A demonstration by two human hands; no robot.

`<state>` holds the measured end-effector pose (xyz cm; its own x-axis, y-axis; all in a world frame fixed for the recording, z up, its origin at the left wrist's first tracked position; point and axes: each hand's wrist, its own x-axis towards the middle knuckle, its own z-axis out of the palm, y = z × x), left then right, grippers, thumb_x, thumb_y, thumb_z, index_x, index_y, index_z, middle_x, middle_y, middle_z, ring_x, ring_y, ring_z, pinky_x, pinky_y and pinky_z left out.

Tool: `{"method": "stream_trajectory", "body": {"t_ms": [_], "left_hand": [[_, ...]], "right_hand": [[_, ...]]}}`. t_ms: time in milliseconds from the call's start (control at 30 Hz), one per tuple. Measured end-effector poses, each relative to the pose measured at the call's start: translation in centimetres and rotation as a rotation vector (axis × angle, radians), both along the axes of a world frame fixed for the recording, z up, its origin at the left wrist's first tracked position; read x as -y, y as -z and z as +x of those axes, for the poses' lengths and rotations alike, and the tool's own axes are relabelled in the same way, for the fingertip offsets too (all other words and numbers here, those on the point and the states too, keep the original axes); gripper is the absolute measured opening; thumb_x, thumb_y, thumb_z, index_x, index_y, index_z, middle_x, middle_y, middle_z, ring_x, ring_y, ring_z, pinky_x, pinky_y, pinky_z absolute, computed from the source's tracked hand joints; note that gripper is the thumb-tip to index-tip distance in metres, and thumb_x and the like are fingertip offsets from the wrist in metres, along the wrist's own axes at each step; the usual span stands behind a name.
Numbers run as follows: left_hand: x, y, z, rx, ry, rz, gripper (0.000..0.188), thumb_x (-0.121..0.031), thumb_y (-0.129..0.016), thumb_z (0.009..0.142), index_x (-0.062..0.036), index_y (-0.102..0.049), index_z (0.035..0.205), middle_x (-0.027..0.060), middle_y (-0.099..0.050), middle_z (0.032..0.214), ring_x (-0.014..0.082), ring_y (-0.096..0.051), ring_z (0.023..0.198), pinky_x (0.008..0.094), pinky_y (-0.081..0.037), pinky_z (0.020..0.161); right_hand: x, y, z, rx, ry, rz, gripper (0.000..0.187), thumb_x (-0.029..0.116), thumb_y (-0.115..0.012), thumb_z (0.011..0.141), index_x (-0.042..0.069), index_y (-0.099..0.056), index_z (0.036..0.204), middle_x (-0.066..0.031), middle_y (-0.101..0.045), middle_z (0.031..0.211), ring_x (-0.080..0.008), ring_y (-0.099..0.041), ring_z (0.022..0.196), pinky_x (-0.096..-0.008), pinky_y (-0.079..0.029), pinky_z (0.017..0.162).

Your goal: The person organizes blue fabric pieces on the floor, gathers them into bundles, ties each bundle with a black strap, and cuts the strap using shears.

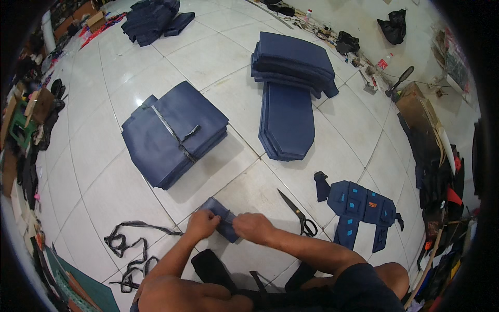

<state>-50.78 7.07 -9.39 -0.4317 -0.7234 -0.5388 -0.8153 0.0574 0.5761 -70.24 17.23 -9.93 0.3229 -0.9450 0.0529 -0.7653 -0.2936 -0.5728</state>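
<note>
A small bundle of navy blue pieces (227, 231) lies on the floor in front of me, with a thin dark strip across its top. My left hand (203, 224) is closed at the bundle's left side, fingertips pinched against the strip. My right hand (253, 229) makes a fist at its right side, at the strip's other end. The fingers mostly hide the strip's ends. A long black plastic cord (143, 242) trails in loops on the floor left of my left forearm. Black-handled scissors (300, 214) lie spread apart to the right of my right hand.
Ahead stands a navy stack (179, 132) tied with cord. Beyond it to the right are stacked long panels (287, 119) beneath wider folded pieces (293, 60). A navy cut-out piece with blue patches (364, 205) lies right. Another navy pile (150, 21) sits far off. Clutter lines both walls.
</note>
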Motion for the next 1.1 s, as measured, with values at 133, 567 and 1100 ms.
{"method": "stream_trajectory", "body": {"t_ms": [133,567,1100], "left_hand": [[0.5,1.3,-0.1,-0.284,-0.176,0.416,0.027,-0.025,-0.065,0.089,0.0002,-0.073,0.091,0.0085,-0.07,0.077,0.019,-0.064,0.072,0.0341,-0.049,0.068],[-3.6,2.7,0.6,-0.557,-0.126,-0.004,0.02,-0.016,-0.066,0.092,-0.0003,-0.069,0.104,0.0096,-0.066,0.093,0.0208,-0.061,0.089,0.0317,-0.048,0.083],[-4.6,2.5,0.4,-0.331,0.031,-0.345,0.015,-0.018,-0.064,0.088,-0.0033,-0.065,0.091,0.0159,-0.061,0.089,0.0372,-0.06,0.084,0.0446,-0.049,0.077]], "right_hand": [[-0.6,0.0,2.3,0.059,-0.066,-0.145,0.007,0.011,-0.057,0.085,0.006,-0.054,0.087,-0.0102,-0.056,0.076,-0.0321,-0.061,0.072,-0.0431,-0.051,0.062],[2.9,0.7,0.7,0.485,0.204,0.267,0.02,0.015,-0.06,0.089,0.005,-0.067,0.105,-0.0156,-0.067,0.098,-0.0352,-0.064,0.092,-0.0435,-0.051,0.079],[2.6,2.1,1.0,0.097,-0.063,-0.203,0.014,0.013,-0.067,0.08,0.005,-0.063,0.09,-0.01,-0.059,0.085,-0.0307,-0.06,0.085,-0.0404,-0.051,0.074]]}}
